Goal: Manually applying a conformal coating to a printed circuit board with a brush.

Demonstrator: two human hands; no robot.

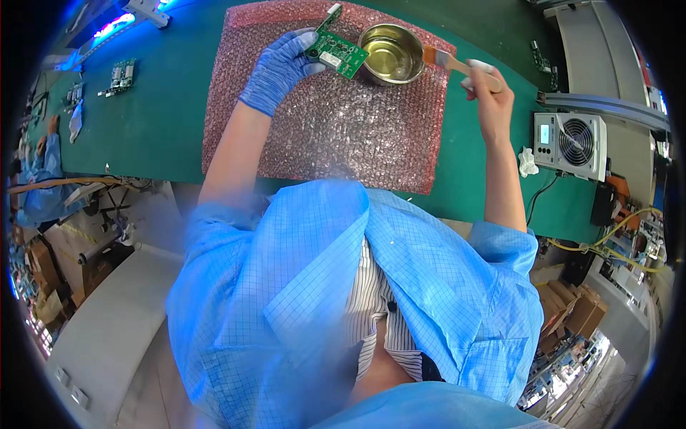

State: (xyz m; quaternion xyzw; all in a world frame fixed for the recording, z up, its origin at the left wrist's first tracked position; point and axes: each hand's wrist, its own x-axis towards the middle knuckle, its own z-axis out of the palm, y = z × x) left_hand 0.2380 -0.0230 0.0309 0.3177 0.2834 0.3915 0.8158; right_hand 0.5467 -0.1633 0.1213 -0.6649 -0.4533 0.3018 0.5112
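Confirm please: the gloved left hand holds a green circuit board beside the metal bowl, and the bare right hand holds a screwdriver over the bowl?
Not quite. In the head view the right hand holds a small brush, not a screwdriver. The rest stands: the gloved left hand holds the green circuit board beside the metal bowl.

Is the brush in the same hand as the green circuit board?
No: the gloved left hand holds the green circuit board, while the bare right hand holds the brush beside the metal bowl.

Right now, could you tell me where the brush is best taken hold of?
Grip the brush by its bare wooden handle, from the right, as the right hand does: its bristles point left at the metal bowl, so that end stays free.
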